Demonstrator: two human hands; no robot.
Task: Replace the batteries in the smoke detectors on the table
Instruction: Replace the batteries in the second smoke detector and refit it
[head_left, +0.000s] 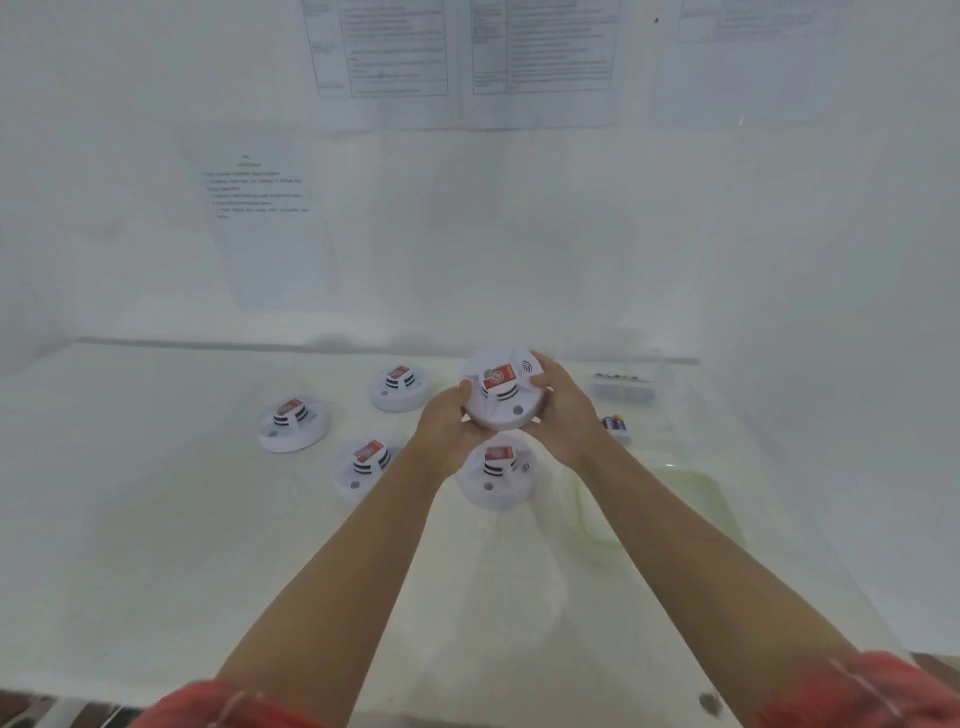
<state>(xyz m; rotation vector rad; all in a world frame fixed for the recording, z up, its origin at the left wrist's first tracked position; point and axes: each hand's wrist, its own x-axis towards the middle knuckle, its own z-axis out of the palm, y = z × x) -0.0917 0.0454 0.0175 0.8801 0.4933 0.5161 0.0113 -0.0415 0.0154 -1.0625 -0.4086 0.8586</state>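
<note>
Both hands raised over the middle of the bench (156, 545), near its far edge. Between them is one smoke detector (501, 402), lifted clear of the surface.

Left hand (447, 426): fingers curled under the detector's left rim, thumb on top of the rim. Right hand (563, 410): wrapped round the right side, fingertips reaching the far edge. Held detector is white and round, tilted, with its red-labelled raised centre facing up.

Four more detectors rest on the bench, all red label up:
- far detector (399, 387), close to the far edge, left of the hands
- left detector (294, 422), furthest toward the left edge
- middle detector (366, 467), partly behind the left forearm
- near detector (498, 478), directly below the held one, between the two wrists

Toward the far right corner sits a clear box (628, 389) with small dark round items in a row; too blurred to tell what they are. A loose battery (615, 425) lies just beside the right wrist.

Printed sheets (382, 52) are fixed to the wall behind. Red sleeves (872, 691) show at the near edge.
</note>
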